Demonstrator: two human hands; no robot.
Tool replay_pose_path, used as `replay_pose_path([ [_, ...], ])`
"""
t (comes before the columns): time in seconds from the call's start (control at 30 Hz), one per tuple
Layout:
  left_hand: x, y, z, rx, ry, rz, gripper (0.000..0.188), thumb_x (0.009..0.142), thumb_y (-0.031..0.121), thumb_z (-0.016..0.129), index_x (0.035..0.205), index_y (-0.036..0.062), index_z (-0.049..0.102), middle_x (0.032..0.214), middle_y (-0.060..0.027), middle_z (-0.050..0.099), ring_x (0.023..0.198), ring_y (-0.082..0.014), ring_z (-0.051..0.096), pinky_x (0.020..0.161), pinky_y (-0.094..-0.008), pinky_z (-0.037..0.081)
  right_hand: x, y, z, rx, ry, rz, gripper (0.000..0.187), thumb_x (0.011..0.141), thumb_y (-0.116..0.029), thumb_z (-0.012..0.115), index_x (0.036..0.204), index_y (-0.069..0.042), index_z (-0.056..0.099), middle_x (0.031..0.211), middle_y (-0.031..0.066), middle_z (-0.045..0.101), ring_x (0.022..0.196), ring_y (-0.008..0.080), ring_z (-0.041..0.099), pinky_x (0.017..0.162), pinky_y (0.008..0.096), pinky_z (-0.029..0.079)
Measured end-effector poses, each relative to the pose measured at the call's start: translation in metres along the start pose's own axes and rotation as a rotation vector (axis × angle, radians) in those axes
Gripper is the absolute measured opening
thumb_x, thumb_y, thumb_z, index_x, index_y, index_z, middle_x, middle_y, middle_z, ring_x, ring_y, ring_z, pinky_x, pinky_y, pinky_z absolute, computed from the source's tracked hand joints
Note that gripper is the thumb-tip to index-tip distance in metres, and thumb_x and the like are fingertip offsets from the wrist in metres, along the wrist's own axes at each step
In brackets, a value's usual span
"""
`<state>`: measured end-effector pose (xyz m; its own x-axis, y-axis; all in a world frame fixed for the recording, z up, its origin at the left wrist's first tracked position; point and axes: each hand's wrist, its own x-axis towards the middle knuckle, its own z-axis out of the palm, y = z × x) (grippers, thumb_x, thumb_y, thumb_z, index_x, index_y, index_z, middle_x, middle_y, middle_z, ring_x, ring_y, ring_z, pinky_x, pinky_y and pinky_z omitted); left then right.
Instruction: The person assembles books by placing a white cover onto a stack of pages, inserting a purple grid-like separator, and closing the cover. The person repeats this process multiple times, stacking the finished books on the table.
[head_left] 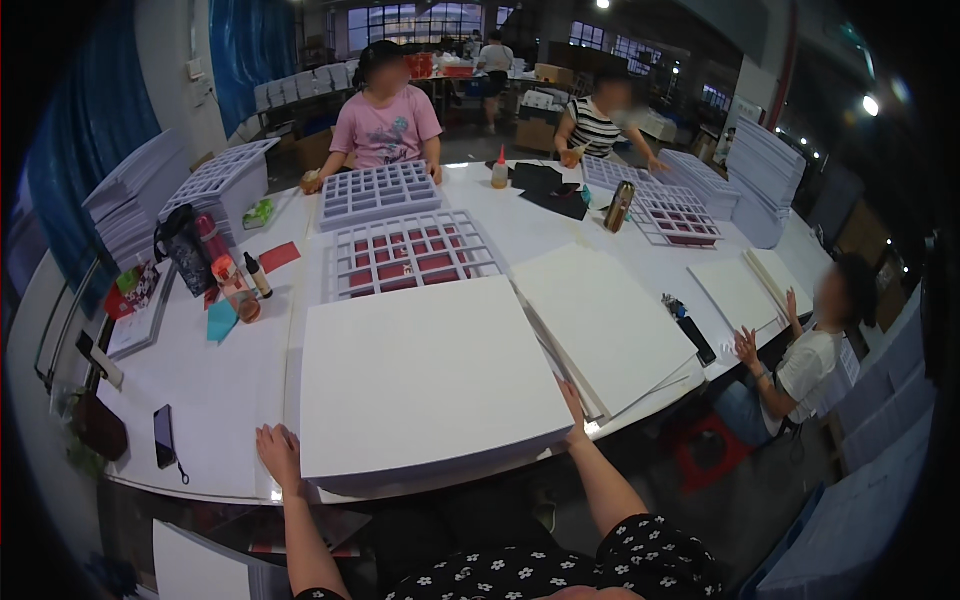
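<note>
A large white flat-topped box (430,375), or a stack of boards, lies squarely before me near the table's front edge. By its near left corner, my left hand (279,453) rests on the tabletop with its fingers apart and nothing in it. At the box's right side is my right hand (573,410), its fingers stretched along the edge; part of it is hidden. Just beyond the box sits a white grid tray (480,235) with dark red showing through its openings. Large white boards (600,330) lie in a skewed pile to the right.
Another grid tray (378,192) is before a person in pink across the white table (215,400). Bottles (235,290) and a phone (163,437) lie left. A flask (619,207) and glue bottle (499,170) stand farther back. Two other people work at the right.
</note>
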<state>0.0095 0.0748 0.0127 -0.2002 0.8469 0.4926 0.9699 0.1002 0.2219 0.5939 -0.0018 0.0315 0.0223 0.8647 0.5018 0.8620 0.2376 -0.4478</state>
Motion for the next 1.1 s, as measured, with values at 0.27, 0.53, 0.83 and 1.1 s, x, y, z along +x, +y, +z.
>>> replay_pose_path([
  [0.27,-0.001,-0.002,0.002,0.024,0.006,0.005,0.033,0.083,0.013,0.069,0.113,0.0032,0.06,0.129,-0.0264,0.056,0.129,-0.0458,0.046,0.11,-0.0532,0.036,0.009,-0.02,-0.009,0.16,-0.033,0.218,0.048,0.092,-0.027,0.053,0.133,-0.002,0.055,0.141,0.018,0.052,0.135,0.0346,0.044,0.114,0.045,0.031],
  [0.53,-0.004,0.012,-0.01,-0.051,0.063,0.008,0.034,0.081,0.01,0.07,0.113,0.002,0.06,0.128,-0.0285,0.054,0.126,-0.0479,0.046,0.108,-0.055,0.036,0.08,0.0,-0.056,0.339,0.208,0.321,0.021,0.101,-0.01,0.055,0.117,-0.002,0.066,0.107,0.0067,0.072,0.099,0.0118,0.064,0.088,0.0278,0.05],
  [0.83,-0.003,0.022,-0.026,-0.094,0.051,-0.055,0.031,0.086,0.014,0.066,0.115,0.0043,0.061,0.132,-0.0233,0.055,0.132,-0.0426,0.043,0.109,-0.0535,0.033,0.287,-0.099,-0.051,-0.083,-0.101,-0.31,0.049,0.084,-0.016,0.075,0.129,-0.005,0.059,0.125,0.017,0.062,0.117,0.0334,0.059,0.098,0.0412,0.047],
  [1.1,0.012,0.03,-0.028,-0.182,-0.06,-0.155,0.028,0.086,0.011,0.065,0.113,0.005,0.06,0.136,-0.0184,0.053,0.136,-0.0376,0.04,0.113,-0.0517,0.027,0.379,-0.112,0.065,-0.431,-0.532,-0.214,0.078,0.072,-0.022,0.084,0.14,-0.009,0.049,0.133,0.0185,0.057,0.122,0.0365,0.055,0.101,0.0444,0.046],
])
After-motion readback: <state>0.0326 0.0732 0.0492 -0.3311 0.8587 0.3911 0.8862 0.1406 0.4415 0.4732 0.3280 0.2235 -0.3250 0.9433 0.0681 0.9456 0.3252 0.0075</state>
